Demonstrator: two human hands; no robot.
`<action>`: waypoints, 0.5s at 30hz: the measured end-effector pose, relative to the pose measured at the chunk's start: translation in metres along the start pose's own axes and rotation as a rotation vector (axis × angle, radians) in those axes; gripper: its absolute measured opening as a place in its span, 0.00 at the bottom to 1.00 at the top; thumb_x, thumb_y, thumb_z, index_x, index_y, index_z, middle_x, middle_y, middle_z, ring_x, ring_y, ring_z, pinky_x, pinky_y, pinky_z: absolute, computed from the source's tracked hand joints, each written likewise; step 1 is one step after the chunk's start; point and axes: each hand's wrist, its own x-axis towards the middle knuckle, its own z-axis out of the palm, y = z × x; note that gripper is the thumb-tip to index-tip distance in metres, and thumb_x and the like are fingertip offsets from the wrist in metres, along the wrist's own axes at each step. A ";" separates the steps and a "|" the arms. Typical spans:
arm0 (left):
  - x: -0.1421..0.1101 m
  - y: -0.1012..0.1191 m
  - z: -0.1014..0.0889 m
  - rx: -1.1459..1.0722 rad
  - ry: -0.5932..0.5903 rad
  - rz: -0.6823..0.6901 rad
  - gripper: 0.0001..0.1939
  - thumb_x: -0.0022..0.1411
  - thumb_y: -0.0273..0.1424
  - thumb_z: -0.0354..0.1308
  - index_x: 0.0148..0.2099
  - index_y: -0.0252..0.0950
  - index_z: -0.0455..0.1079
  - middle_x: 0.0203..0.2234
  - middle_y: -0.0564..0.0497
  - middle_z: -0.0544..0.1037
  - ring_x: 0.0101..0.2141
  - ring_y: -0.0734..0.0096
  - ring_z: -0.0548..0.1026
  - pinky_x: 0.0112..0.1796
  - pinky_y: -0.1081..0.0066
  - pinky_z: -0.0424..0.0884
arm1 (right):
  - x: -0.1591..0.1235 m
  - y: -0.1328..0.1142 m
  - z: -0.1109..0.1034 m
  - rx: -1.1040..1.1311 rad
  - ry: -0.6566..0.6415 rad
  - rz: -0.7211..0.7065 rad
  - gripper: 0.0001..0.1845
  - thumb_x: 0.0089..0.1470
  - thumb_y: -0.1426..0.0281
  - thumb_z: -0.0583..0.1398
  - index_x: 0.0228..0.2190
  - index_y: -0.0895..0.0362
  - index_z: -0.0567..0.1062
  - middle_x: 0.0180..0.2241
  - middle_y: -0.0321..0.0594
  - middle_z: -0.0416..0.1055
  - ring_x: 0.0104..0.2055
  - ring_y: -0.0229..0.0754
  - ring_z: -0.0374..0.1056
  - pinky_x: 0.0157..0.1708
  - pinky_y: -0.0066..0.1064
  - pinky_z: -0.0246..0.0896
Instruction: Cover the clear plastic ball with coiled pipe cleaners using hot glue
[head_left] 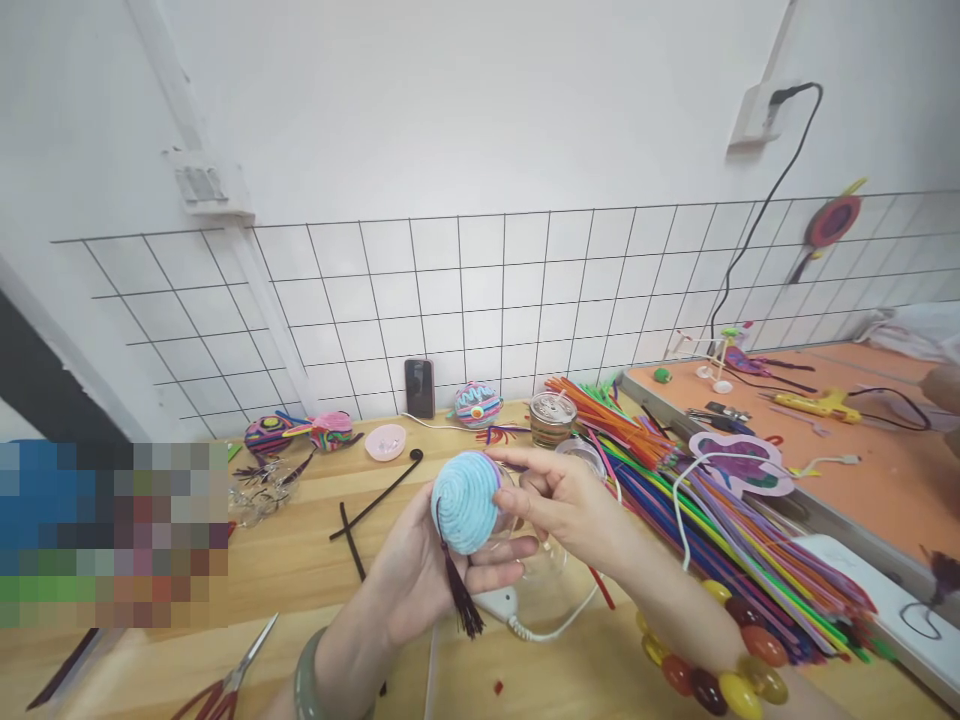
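My left hand [416,575] cradles a ball [466,503] wrapped in coiled light blue pipe cleaner, its palm turned up and fingers curled beneath. From the ball hangs a dark tassel [463,600]. My right hand [574,500] pinches at the ball's right side, thumb and forefinger by a thin purple edge. What lies between these fingertips is too small to make out. Clear plastic [541,560] shows under and behind the fingers, partly hidden. Below the hands, a white cord [551,632] runs over the wooden table [300,550].
Red-handled scissors [232,680] lie front left. Bundled pipe cleaners [697,540] spread along the right, by a white power strip [840,570]. At the back stand a phone [420,388], a patterned ball [478,404] and a lidded cup [553,415]. A yellow glue gun [817,405] rests on the orange table.
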 end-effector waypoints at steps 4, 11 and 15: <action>0.001 0.000 -0.002 -0.017 -0.035 0.013 0.24 0.65 0.44 0.48 0.45 0.29 0.76 0.40 0.41 0.82 0.41 0.49 0.80 0.40 0.62 0.74 | -0.002 -0.003 0.003 0.003 0.030 0.000 0.30 0.49 0.58 0.65 0.51 0.58 0.74 0.17 0.25 0.54 0.19 0.31 0.50 0.18 0.23 0.47; -0.003 0.000 -0.011 -0.112 -0.025 0.066 0.20 0.65 0.39 0.47 0.42 0.32 0.76 0.31 0.43 0.82 0.30 0.63 0.79 0.34 0.64 0.73 | -0.016 -0.009 0.013 -0.124 0.032 -0.128 0.32 0.49 0.59 0.67 0.54 0.53 0.71 0.19 0.26 0.60 0.21 0.33 0.57 0.23 0.26 0.56; -0.002 -0.001 -0.019 -0.026 -0.087 0.096 0.20 0.61 0.42 0.50 0.39 0.32 0.77 0.28 0.44 0.80 0.26 0.65 0.76 0.28 0.69 0.69 | -0.024 -0.011 0.017 -0.260 0.001 -0.305 0.33 0.51 0.54 0.65 0.55 0.52 0.70 0.19 0.27 0.63 0.21 0.34 0.58 0.23 0.27 0.57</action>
